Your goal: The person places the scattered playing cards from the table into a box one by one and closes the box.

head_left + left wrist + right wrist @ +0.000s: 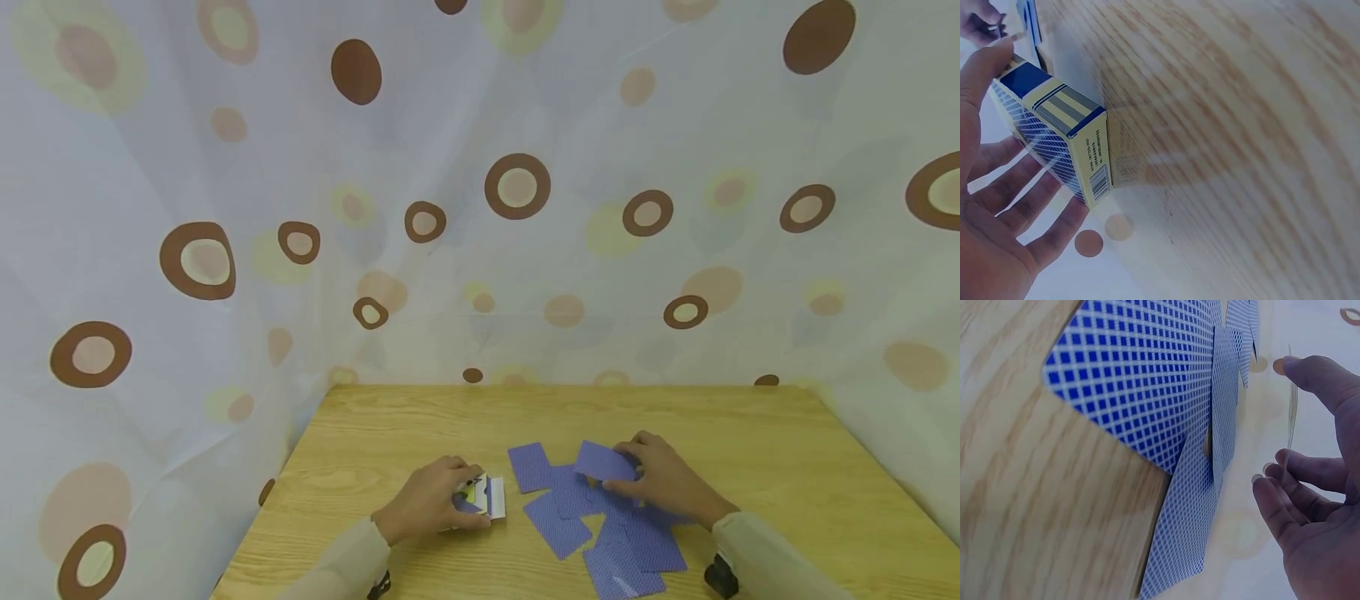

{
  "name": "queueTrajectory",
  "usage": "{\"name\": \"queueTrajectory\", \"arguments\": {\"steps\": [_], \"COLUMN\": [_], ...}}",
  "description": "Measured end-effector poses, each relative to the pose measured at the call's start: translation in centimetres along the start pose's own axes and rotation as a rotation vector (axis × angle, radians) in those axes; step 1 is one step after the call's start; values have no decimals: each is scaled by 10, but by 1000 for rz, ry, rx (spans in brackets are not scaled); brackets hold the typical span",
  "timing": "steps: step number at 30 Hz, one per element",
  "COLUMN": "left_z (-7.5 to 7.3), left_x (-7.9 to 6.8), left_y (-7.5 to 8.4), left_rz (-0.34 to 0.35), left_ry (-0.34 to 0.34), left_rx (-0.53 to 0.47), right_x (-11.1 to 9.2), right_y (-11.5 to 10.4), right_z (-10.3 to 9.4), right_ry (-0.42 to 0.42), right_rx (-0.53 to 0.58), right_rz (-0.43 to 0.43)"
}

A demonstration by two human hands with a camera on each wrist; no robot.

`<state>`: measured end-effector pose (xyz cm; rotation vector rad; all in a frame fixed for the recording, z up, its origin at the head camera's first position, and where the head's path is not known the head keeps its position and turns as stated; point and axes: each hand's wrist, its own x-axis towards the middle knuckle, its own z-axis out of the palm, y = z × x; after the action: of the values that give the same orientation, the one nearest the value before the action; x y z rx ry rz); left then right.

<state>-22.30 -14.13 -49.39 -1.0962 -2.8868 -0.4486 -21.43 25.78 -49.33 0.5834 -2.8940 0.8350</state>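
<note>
My left hand [437, 500] grips a small playing-card box [474, 497], thumb on one narrow side and fingers along the other. In the left wrist view the card box [1054, 119] shows blue and cream stripes and a barcode on its end; in the head view its white flap sticks out to the right. My right hand [667, 483] holds one playing card [603, 461] by its edges, thumb on one side and fingertips on the other, raised over the spread cards. Seen edge-on in the right wrist view, the held card [1292, 412] is a thin line.
Several playing cards [558, 525] with blue checked backs lie face down and overlapping on the wooden table [420, 417], between and below the hands. One card [530, 467] lies at their far left. A white curtain [480, 275] with brown and yellow circles hangs behind the table.
</note>
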Motion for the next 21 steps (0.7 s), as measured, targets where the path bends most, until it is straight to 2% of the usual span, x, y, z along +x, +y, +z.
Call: {"name": "queueTrajectory", "arguments": {"steps": [13, 21], "left_z": [-1, -1], "left_x": [-1, 0], "left_y": [2, 3], "left_rz": [16, 20], "left_ry": [-1, -1], "left_rx": [21, 19], "right_x": [-1, 0], "right_y": [-15, -15], "right_z": [4, 5], "right_ry": [11, 12], "right_rx": [4, -29], "right_rz": [-43, -46]}}
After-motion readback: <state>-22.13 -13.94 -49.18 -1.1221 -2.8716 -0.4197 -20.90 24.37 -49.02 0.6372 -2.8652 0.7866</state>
